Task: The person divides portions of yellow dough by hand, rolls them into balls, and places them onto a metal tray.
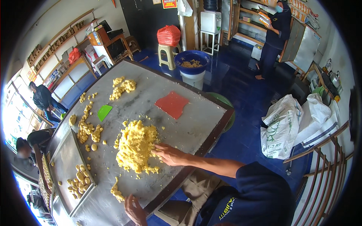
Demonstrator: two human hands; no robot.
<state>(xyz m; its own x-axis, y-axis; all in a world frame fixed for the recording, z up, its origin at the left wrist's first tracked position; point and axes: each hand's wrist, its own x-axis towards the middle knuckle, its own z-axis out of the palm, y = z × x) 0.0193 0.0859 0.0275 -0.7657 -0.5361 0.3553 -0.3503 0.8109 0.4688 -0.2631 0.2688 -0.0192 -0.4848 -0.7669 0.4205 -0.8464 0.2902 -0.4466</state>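
Centrally, one crumbly yellow dough mound (136, 147) on a metal table (205, 115). Right hand (170, 154): forearm stretched leftward, fingers extended at the mound's right side; grip cannot be told. Left hand (135, 211): unclenched, fingers loosely spread, near a dough strip (116, 190).

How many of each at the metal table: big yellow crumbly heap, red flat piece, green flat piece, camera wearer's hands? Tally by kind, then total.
Big yellow crumbly heap: 1
Red flat piece: 1
Green flat piece: 1
Wearer's hands, left and right: 2
Total: 5
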